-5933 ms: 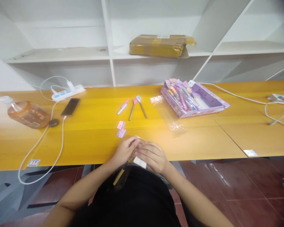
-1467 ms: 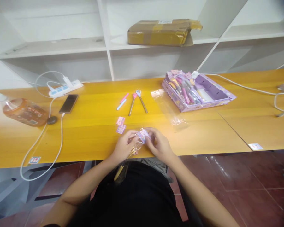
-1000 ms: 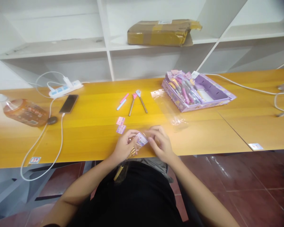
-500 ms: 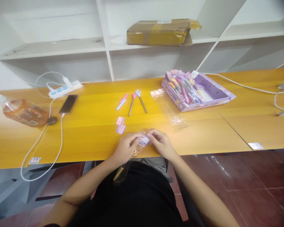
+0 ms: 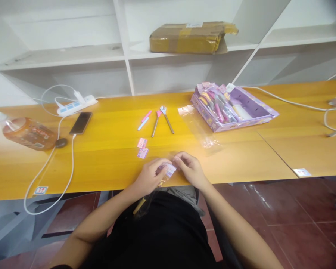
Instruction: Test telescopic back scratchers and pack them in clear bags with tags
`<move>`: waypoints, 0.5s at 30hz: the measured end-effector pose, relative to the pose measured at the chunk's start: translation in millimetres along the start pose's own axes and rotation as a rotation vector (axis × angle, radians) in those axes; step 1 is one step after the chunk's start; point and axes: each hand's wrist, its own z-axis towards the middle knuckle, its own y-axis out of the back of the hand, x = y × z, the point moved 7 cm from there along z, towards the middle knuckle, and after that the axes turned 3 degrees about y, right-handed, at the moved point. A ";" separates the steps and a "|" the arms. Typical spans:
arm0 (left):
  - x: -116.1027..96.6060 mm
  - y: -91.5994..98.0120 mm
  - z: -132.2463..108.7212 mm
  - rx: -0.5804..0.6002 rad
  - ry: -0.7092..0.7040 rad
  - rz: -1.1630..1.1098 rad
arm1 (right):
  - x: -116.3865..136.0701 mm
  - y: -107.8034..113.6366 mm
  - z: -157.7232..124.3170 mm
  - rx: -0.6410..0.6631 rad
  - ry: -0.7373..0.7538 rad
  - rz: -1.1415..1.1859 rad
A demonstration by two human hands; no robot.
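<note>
My left hand [image 5: 152, 175] is closed on a clear plastic bag [image 5: 149, 198] near the table's front edge. Inside the bag is a yellow back scratcher [image 5: 140, 206], its handle hanging down over my lap, and a purple-and-white card [image 5: 170, 170] shows at the upper end. My right hand [image 5: 189, 168] pinches at the bag's top edge beside the card. Beyond my hands lie two small printed cards [image 5: 142, 152], a pink and a blue handle sleeve [image 5: 143, 123], and two back scratchers [image 5: 162, 121] with pink and blue hand-shaped heads.
A purple display box [image 5: 240, 121] holds several bagged back scratchers, with empty clear bags [image 5: 204, 138] beside it. To the left are a phone [image 5: 81, 123], a power strip [image 5: 77, 106], white cables and an orange drink bottle [image 5: 30, 133]. A taped carton [image 5: 190, 37] sits on the shelf.
The card in the bag has shifted slightly down and right between my hands. My left fingers have moved a little over it; the other things stay in place.
</note>
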 end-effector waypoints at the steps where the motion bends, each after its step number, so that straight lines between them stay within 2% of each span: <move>1: -0.8 -0.4 0.1 0.007 0.001 -0.005 | -0.7 0.5 -0.2 -0.012 0.001 -0.007; 9: -5.6 -5.3 -2.0 0.058 -0.019 -0.033 | -4.2 8.8 0.0 -0.144 0.013 0.018; 15: 0.4 -8.8 -5.9 0.110 0.033 -0.027 | -6.5 13.6 0.2 -0.217 0.001 0.013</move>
